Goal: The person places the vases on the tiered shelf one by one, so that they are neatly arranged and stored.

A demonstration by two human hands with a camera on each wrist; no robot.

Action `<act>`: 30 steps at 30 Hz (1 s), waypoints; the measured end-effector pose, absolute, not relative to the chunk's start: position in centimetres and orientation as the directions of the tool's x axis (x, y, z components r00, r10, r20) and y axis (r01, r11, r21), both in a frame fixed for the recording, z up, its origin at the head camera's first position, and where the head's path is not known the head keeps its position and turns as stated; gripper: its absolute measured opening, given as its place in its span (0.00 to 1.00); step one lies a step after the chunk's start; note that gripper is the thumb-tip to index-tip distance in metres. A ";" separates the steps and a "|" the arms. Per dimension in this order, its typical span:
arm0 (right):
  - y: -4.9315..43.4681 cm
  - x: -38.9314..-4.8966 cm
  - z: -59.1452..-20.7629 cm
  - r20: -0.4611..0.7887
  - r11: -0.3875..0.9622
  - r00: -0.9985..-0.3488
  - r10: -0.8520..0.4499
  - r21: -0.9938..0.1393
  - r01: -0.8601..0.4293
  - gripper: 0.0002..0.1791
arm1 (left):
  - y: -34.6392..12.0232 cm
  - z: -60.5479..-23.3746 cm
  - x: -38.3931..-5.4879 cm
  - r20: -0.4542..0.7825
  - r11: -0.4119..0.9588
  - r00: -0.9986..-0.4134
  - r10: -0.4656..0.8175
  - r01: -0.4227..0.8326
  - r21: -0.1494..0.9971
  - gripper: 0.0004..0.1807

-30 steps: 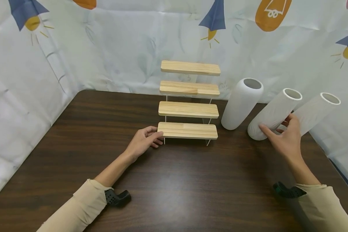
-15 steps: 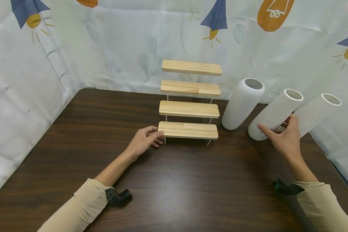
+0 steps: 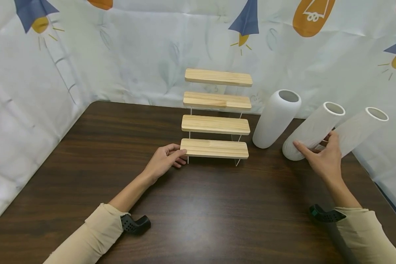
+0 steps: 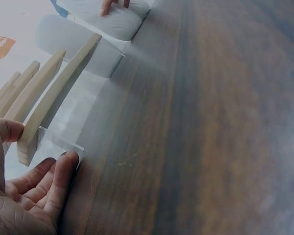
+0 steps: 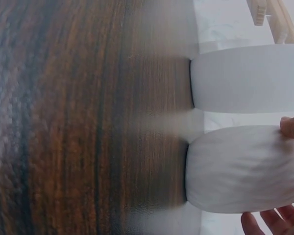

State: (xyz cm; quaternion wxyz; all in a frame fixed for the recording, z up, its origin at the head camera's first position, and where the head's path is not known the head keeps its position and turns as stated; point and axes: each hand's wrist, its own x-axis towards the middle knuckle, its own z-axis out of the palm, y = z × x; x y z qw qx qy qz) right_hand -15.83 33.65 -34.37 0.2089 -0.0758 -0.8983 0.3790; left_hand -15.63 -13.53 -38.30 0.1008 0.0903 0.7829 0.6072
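Note:
A tiered display stand of pale wooden boards on clear supports stands at the table's back middle. At the left end of its lowest board, my left hand holds the board's corner. In the left wrist view the thumb presses on the board's end, with the fingers curled below beside the clear support. To the right, my right hand grips the middle white vase low down, thumb on its near left side. In the right wrist view, this vase rests upright on the table, fingertips on its other side.
A smooth white vase stands between the stand and the gripped vase. Another textured white vase stands at the far right, partly behind the right hand. The dark wooden table meets a printed white curtain at the back.

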 end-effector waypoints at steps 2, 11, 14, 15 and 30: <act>33.6 -15.8 -34.4 0.320 0.702 -0.899 0.300 -0.711 -0.019 0.45 | -13.5 -38.3 -15.6 -0.046 0.247 -0.963 0.264 0.021 0.969 0.24; 33.4 -15.7 -34.6 0.335 0.699 -0.882 0.332 -0.715 -0.009 0.45 | -13.5 -38.3 -15.7 -0.044 0.257 -0.964 0.263 0.026 0.966 0.24; 33.4 -15.7 -34.6 0.338 0.692 -0.875 0.346 -0.722 -0.006 0.44 | -13.5 -38.4 -15.6 -0.046 0.256 -0.964 0.263 0.023 0.966 0.23; 33.4 -15.7 -34.7 0.338 0.688 -0.873 0.351 -0.726 -0.004 0.43 | -13.5 -38.4 -15.6 -0.049 0.256 -0.964 0.263 0.021 0.966 0.23; 32.4 -14.2 -34.5 0.387 0.686 -0.870 0.305 -0.723 -0.081 0.40 | -13.4 -38.2 -15.2 -0.061 0.248 -0.966 0.252 0.003 0.969 0.21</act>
